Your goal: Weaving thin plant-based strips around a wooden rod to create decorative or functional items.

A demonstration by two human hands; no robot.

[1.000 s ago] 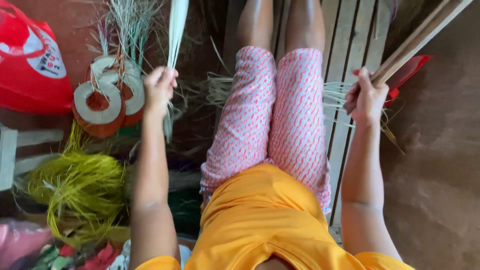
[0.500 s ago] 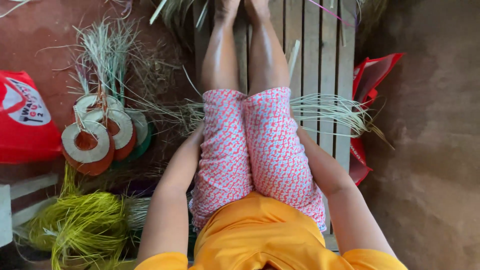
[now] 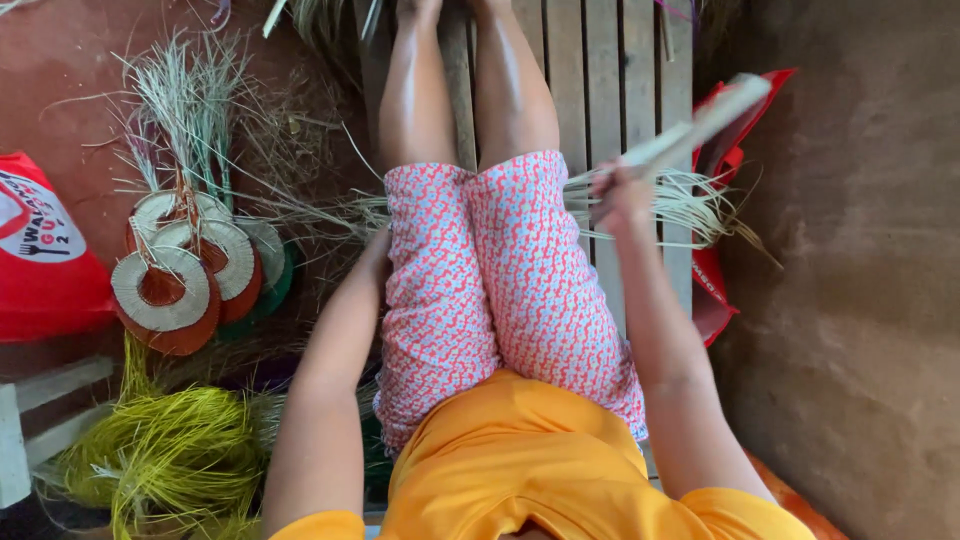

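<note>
Since half a second ago the right hand [image 3: 622,196] has come up from beside the thigh and now grips a pale flat strip [image 3: 700,125], which slants up and away to the right over the red bag [image 3: 722,300]. The left hand [image 3: 378,250], which a second ago held a strip raised, is down against the outside of the left thigh; whether its fingers are open or closed cannot be told, as they are hidden there.

The person sits on a slatted wooden bench [image 3: 590,70], legs stretched forward, wearing an orange shirt [image 3: 520,460] and pink patterned shorts [image 3: 500,270]. To the left on the red floor [image 3: 60,80] lies another red bag with a white patch [image 3: 40,260]. Below it sits a heap of yellow-green fibre [image 3: 170,450]. Near that lie woven round discs [image 3: 175,285] with loose grass ends standing up from them. A fan of thin pale strands [image 3: 680,205] lies across the bench just beyond the right hand.
</note>
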